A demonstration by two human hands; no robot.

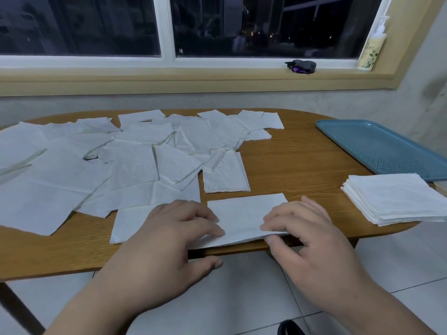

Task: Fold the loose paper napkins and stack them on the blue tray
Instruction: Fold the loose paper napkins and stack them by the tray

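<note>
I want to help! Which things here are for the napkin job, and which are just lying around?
For the job: loose napkins, held napkin, folded stack, tray.
Lying about: bottle, dark bundle on the sill.

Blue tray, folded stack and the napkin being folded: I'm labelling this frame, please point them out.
blue tray [377, 143], head view, perforated floor.
folded stack [396, 197], head view, top napkin.
napkin being folded [242, 213], head view, bare middle.

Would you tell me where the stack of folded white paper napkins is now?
Head view, right side: the stack lies on the wooden table, just before the blue perforated tray, right of the right hand.
</note>
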